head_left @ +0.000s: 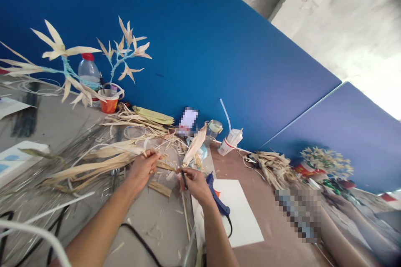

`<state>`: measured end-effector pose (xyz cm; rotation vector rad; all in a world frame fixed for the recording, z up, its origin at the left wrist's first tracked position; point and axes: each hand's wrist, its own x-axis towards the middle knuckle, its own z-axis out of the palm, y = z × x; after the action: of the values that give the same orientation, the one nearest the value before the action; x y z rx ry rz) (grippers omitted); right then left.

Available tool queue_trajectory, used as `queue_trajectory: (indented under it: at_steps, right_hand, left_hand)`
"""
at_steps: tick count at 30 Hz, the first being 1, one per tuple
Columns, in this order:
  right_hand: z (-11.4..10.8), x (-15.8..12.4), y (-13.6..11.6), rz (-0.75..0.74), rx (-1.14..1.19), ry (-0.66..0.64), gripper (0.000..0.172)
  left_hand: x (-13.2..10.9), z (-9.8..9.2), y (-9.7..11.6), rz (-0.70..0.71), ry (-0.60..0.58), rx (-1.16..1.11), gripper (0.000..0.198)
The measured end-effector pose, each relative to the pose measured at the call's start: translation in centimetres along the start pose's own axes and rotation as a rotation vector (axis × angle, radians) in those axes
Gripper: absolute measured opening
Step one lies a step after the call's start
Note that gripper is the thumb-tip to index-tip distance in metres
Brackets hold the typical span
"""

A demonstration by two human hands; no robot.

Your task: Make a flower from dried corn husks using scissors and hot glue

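My left hand (pixel 145 169) is closed in a pinch over the dry corn husks, on a thin pale strip (pixel 106 145) that arcs away to the left. Just to its right, my right hand (pixel 196 183) is closed around a slim black tool (pixel 184 179); its working end cannot be made out. A narrow piece of husk (pixel 166 167) spans the gap between both hands. Long dry husks (pixel 94 167) lie left of my left hand. Beside my right wrist, a blue glue gun (pixel 217 198) rests on a white sheet (pixel 242 221).
Husk flowers on blue-wrapped stems (pixel 117 62) stand in an orange cup (pixel 109 104) near a red-capped bottle (pixel 88 69). A paper cup (pixel 230 142) and a jar (pixel 214 128) sit by the blue partition (pixel 200 50). Another person's arms (pixel 341 238) reach in at right. Black cable (pixel 140 242) crosses the front.
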<state>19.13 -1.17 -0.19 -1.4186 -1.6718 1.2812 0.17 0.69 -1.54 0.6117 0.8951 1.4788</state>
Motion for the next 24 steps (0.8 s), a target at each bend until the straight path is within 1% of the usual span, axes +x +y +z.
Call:
queue_trajectory:
  at_steps: [3,5,7,9,11,15,19,24]
  right_hand:
    - [-0.1,-0.1,-0.1,-0.012,-0.286,0.162,0.043]
    - [0.0,-0.4,-0.5,0.001,-0.500,0.231,0.051]
    - [0.1,-0.7,-0.9,0.000,-0.667,0.252,0.052]
    - [0.2,-1.0,-1.2,-0.016,-0.777,0.251,0.047]
    - [0.3,-1.1,-1.4,-0.018,-0.839,0.243,0.044]
    - [0.5,-1.0,-1.4,0.001,-0.894,0.212,0.052]
    - [0.9,-0.9,-1.4,-0.040,-0.937,0.237,0.051]
    - [1.9,-1.1,-1.7,-0.041,-1.014,0.284,0.058]
  left_hand:
    - [-0.1,0.0,-0.1,-0.021,-0.025,-0.004,0.031]
    - [-0.1,0.0,-0.1,-0.031,-0.047,0.012,0.030]
    - [-0.2,0.0,-0.1,-0.030,-0.066,0.021,0.029]
    - [-0.3,0.0,-0.1,-0.023,-0.074,0.019,0.028]
    - [-0.4,0.1,0.0,-0.024,-0.075,0.023,0.028]
    - [-0.7,0.4,-0.1,-0.047,-0.101,0.069,0.031]
    - [-1.0,0.7,-0.3,-0.054,-0.138,0.121,0.033]
    - [-1.2,0.9,-0.4,-0.046,-0.171,0.155,0.034]
